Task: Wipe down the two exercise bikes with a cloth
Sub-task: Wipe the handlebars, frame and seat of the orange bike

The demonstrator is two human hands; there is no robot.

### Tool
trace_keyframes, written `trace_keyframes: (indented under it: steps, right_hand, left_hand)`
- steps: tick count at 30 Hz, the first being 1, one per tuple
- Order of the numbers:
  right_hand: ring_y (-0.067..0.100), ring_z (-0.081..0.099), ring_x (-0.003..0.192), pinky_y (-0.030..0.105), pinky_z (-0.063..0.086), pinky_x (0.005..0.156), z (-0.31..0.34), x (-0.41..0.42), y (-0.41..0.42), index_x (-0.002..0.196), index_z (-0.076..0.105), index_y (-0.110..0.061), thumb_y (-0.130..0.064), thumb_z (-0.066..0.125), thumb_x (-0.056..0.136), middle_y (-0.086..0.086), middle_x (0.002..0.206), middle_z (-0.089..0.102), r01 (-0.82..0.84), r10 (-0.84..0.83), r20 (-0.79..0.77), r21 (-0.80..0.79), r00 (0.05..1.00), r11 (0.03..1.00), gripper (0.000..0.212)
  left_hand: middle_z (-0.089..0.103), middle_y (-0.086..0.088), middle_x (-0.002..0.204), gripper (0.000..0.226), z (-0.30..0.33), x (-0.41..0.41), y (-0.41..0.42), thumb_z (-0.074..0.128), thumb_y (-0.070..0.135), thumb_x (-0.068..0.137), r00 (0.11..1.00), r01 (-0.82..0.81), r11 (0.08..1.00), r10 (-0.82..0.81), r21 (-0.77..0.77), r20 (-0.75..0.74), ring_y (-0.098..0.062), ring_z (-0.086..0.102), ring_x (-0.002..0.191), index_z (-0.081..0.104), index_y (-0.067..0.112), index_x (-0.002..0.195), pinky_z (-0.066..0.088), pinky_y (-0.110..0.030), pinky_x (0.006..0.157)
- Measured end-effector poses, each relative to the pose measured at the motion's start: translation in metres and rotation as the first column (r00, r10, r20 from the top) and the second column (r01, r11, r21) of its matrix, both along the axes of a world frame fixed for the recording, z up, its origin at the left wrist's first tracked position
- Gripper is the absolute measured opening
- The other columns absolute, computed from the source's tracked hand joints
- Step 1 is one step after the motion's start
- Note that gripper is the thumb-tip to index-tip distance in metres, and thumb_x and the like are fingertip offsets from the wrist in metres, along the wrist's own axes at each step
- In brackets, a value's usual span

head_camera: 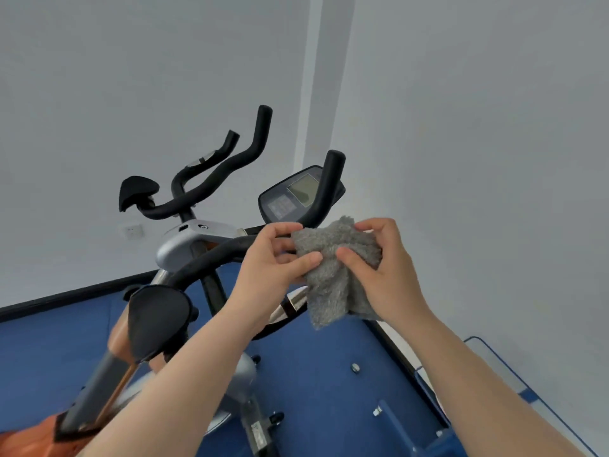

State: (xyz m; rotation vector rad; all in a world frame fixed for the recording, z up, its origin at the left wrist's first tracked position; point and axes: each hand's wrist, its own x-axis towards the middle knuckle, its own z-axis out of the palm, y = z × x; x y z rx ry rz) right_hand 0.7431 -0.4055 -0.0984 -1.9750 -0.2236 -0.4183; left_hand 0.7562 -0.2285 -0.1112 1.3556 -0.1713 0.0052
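Note:
A fluffy grey cloth (333, 275) hangs bunched between both hands, in the air just in front of the bike's handlebar. My left hand (270, 258) pinches its left edge between thumb and fingers. My right hand (379, 262) grips its right side, thumb in front and fingers curled over the top. Directly below and ahead stands the near exercise bike, with black handlebars (204, 262), a console screen (296, 196) and a black elbow pad (158, 321). A second set of black handlebars (230, 166) with a pad (136, 191) rises behind it, to the left.
White walls meet in a corner behind the bikes, with a wall socket (131, 230) low on the left. The floor (329, 374) is blue with metal bolts. A blue frame (514, 384) runs along the right wall. An orange and grey bike part (39, 430) is at the bottom left.

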Motion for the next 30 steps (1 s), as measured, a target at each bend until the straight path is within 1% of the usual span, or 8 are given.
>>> trace_keyframes:
  steps: [6,9,13,18,20,25,28,30]
  right_hand:
    - [0.012,0.044,0.121,0.035,0.028,0.105,-0.019,0.015,0.006,0.119,0.060,-0.030,-0.036,0.048,0.098,-0.006,0.128,0.051,0.353,-0.248,0.322,-0.326,0.913,0.877,0.025]
    - [0.011,0.051,0.104,0.011,0.038,0.081,-0.025,0.018,0.017,0.103,0.067,-0.021,-0.036,0.043,0.098,-0.009,0.111,0.058,0.202,-0.085,0.321,-0.351,0.943,0.914,0.029]
    - [0.016,0.052,0.080,0.024,0.041,0.048,-0.034,0.032,0.022,0.082,0.064,-0.015,-0.034,0.049,0.095,-0.004,0.085,0.058,0.281,-0.039,0.426,-0.523,0.904,0.805,0.027]
    - [0.004,0.054,0.071,0.017,0.042,0.065,-0.029,0.053,-0.002,0.079,0.062,-0.018,-0.030,0.055,0.093,-0.014,0.077,0.056,-0.135,0.216,0.292,-0.274,0.932,0.952,0.020]
    - [0.006,0.054,0.084,0.016,0.043,0.074,-0.044,0.039,0.012,0.085,0.064,-0.013,-0.025,0.055,0.094,-0.008,0.090,0.059,0.007,0.080,0.377,-0.223,0.923,0.975,0.017]
    - [0.006,0.048,0.071,0.022,0.042,0.057,-0.025,0.054,-0.004,0.076,0.062,-0.018,-0.033,0.053,0.091,-0.010,0.076,0.056,0.028,0.272,0.386,-0.617,0.881,0.787,0.023]
    - [0.007,0.060,0.080,0.021,0.047,0.072,-0.012,0.059,-0.017,0.081,0.066,-0.022,-0.029,0.061,0.092,-0.012,0.082,0.062,-0.394,0.429,0.067,-0.292,0.901,0.872,0.014]
    - [0.009,0.061,0.087,0.019,0.046,0.078,-0.030,0.039,0.007,0.087,0.067,-0.015,-0.014,0.063,0.092,-0.010,0.090,0.062,-0.190,0.200,0.220,-0.067,0.955,0.979,0.007]
  left_hand:
    - [0.069,-0.001,0.101,0.038,-0.025,0.010,-0.038,0.065,0.020,0.094,0.975,-0.223,0.950,0.221,0.217,0.031,-0.012,0.066,0.088,0.050,0.026,0.128,0.054,-0.029,0.077]
    - [0.068,0.010,0.079,0.033,-0.033,0.009,-0.040,0.056,0.022,0.099,0.960,-0.279,0.925,0.263,0.258,0.093,-0.002,0.062,0.070,0.047,0.030,0.130,0.048,-0.017,0.066]
    - [0.058,0.018,0.069,0.033,-0.047,-0.006,-0.040,0.038,0.029,0.102,0.921,-0.389,0.779,0.335,0.492,0.199,-0.001,0.051,0.057,0.043,0.036,0.134,0.036,-0.022,0.055]
    - [0.053,0.010,0.060,0.027,-0.050,-0.011,-0.044,0.029,0.038,0.100,0.892,-0.446,0.588,0.359,0.675,0.277,-0.001,0.052,0.062,0.048,0.038,0.120,0.027,-0.024,0.050]
    - [0.056,0.011,0.061,0.022,-0.050,-0.009,-0.042,0.033,0.035,0.102,0.887,-0.451,0.595,0.381,0.666,0.261,-0.002,0.054,0.064,0.051,0.037,0.113,0.029,-0.022,0.051]
    - [0.055,0.014,0.061,0.020,-0.051,-0.011,-0.044,0.036,0.033,0.101,0.870,-0.485,0.562,0.391,0.670,0.301,-0.004,0.055,0.067,0.055,0.039,0.102,0.029,-0.019,0.051]
    - [0.058,0.015,0.064,0.021,-0.051,-0.010,-0.047,0.033,0.035,0.100,0.863,-0.492,0.547,0.411,0.677,0.296,-0.003,0.055,0.068,0.054,0.037,0.099,0.031,-0.020,0.052]
    - [0.061,0.016,0.070,0.019,-0.051,-0.010,-0.048,0.034,0.032,0.102,0.861,-0.493,0.531,0.412,0.689,0.298,-0.002,0.056,0.072,0.052,0.038,0.101,0.034,-0.017,0.055]
